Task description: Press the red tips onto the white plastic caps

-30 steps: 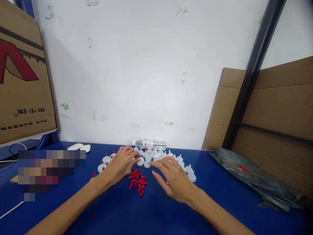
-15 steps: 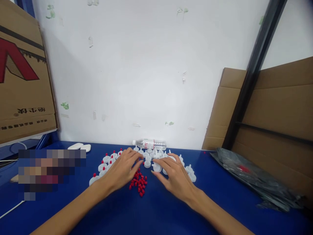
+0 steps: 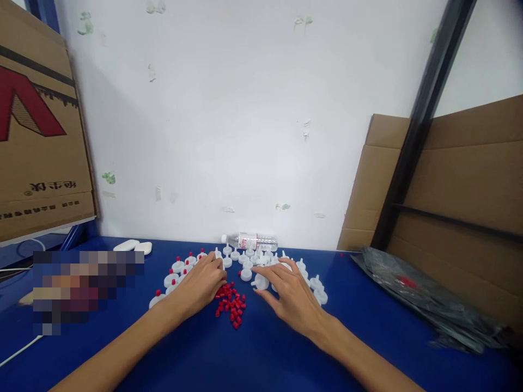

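Note:
A heap of small red plugs [image 3: 231,305] lies on the blue table [image 3: 253,354]. Behind it spread several white round caps [image 3: 245,274], some to the left with red plugs fitted [image 3: 177,265]. My left hand [image 3: 200,286] rests beside the red heap with its fingers curled at the heap's edge; what they pinch is hidden. My right hand [image 3: 288,291] lies on the white caps, thumb and forefinger closed on one white cap [image 3: 260,282].
A clear water bottle [image 3: 250,240] lies against the white wall. Two white oblong items [image 3: 133,246] sit at the back left. Cardboard boxes [image 3: 38,136] stand left and right [image 3: 466,179]. Dark plastic bags [image 3: 425,299] lie at the right. A white cable [image 3: 18,348] runs along the left edge.
My left hand has drawn back from the white caps to the edge of the red heap. My right hand has slid forward and closed on a white cap.

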Tool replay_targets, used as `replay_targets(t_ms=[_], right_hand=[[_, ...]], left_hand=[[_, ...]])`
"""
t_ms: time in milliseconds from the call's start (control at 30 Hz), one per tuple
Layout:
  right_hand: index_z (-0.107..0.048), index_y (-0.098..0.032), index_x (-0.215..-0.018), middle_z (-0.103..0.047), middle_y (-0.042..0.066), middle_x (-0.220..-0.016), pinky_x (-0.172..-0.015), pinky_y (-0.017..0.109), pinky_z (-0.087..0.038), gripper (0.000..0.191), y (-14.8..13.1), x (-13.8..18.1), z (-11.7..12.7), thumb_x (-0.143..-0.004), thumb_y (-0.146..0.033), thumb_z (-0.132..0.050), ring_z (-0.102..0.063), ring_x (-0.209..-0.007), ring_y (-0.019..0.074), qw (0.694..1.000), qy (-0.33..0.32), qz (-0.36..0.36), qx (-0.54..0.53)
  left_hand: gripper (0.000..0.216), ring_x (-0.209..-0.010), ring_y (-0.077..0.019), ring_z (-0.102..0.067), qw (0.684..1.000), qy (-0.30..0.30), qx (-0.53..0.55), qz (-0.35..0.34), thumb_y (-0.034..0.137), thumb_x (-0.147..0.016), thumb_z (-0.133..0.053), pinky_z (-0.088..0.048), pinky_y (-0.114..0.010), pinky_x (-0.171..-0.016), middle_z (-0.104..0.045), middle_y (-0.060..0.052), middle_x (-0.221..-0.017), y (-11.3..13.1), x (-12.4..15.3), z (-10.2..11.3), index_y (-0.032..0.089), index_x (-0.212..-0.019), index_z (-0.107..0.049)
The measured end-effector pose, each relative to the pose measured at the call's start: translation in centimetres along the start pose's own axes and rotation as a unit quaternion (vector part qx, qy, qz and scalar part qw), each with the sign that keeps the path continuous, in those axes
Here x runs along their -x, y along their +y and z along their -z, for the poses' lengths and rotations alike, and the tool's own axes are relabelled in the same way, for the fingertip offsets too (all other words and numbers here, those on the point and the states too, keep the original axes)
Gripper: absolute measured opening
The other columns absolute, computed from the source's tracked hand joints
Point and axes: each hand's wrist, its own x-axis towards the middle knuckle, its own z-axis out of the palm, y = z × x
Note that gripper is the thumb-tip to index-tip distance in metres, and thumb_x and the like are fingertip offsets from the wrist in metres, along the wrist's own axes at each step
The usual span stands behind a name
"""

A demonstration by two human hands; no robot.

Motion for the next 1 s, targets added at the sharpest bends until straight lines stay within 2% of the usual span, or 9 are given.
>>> replay_targets(t_ms=[100,300,467,633,767,900,1000], right_hand=[[-0.054,-0.028,-0.129,-0.071,0.003,-0.108,-0.112,0.051,-0.031,0.037,0.0,-0.1,0.0,-0.093,-0.024,-0.062,-0.066,-0.1,0.0192,1.0,-0.001,-0.007,-0.008],[-0.055,-0.028,-0.126,-0.071,0.004,-0.109,-0.112,0.053,-0.028,0.032,0.0,-0.1,0.2,-0.094,-0.025,-0.06,-0.065,-0.102,0.0207,1.0,-0.01,-0.011,-0.016],[-0.054,-0.029,-0.126,-0.07,0.001,-0.109,-0.111,0.05,-0.028,0.035,0.0,0.0,0.1,-0.093,-0.023,-0.063,-0.064,-0.102,0.0195,1.0,-0.008,-0.01,-0.018],[-0.052,-0.026,-0.124,-0.07,0.002,-0.107,-0.111,0.049,-0.028,0.034,0.0,0.0,0.0,-0.092,-0.023,-0.064,-0.064,-0.1,0.0198,1.0,-0.016,-0.017,-0.014],[-0.054,-0.024,-0.117,-0.071,0.002,-0.102,-0.11,0.049,-0.029,0.029,0.2,0.0,-0.1,-0.09,-0.025,-0.066,-0.064,-0.097,0.0205,0.999,-0.022,-0.026,-0.012],[-0.057,-0.024,-0.117,-0.071,0.002,-0.1,-0.11,0.048,-0.03,0.03,0.4,0.1,-0.2,-0.089,-0.025,-0.068,-0.065,-0.095,0.0203,0.999,-0.023,-0.025,-0.002],[-0.057,-0.024,-0.12,-0.072,0.002,-0.103,-0.111,0.048,-0.03,0.032,0.5,0.1,-0.3,-0.089,-0.024,-0.067,-0.066,-0.095,0.0198,1.0,-0.014,-0.017,-0.011]], left_hand=[[0.022,-0.094,-0.0268,-0.05,1.0,0.002,0.004,0.016,0.017,-0.094,-0.05,-0.038,-0.039,-0.079,-0.063,-0.009,-0.09,0.3,0.0,-0.1,0.019,-0.086,-0.07],[0.024,-0.091,-0.0263,-0.052,1.0,0.008,-0.019,0.018,0.008,-0.091,-0.048,-0.038,-0.038,-0.078,-0.064,-0.008,-0.088,-0.2,0.1,-0.8,0.019,-0.081,-0.067],[0.016,-0.089,-0.0262,-0.053,0.999,0.035,-0.009,0.022,0.013,-0.092,-0.05,-0.039,-0.038,-0.076,-0.065,-0.008,-0.09,-0.9,0.1,-1.3,0.019,-0.085,-0.064],[0.02,-0.088,-0.0218,-0.054,0.989,0.116,0.092,0.015,0.021,-0.099,-0.044,-0.042,-0.038,-0.082,-0.065,-0.005,-0.094,-0.2,-0.2,-0.3,0.02,-0.099,-0.063],[0.027,-0.095,-0.0207,-0.054,0.972,0.163,0.163,-0.038,0.022,-0.101,-0.04,-0.045,-0.036,-0.082,-0.065,-0.006,-0.102,1.5,-0.3,0.7,0.023,-0.116,-0.063],[0.019,-0.096,-0.0186,-0.056,0.946,0.195,0.243,-0.087,0.023,-0.099,-0.048,-0.046,-0.035,-0.085,-0.067,-0.004,-0.099,3.2,-0.1,1.1,0.022,-0.107,-0.065],[0.015,-0.094,-0.0169,-0.058,0.934,0.202,0.279,-0.092,0.024,-0.097,-0.053,-0.046,-0.033,-0.085,-0.069,-0.002,-0.095,3.9,0.0,1.1,0.023,-0.104,-0.066]])
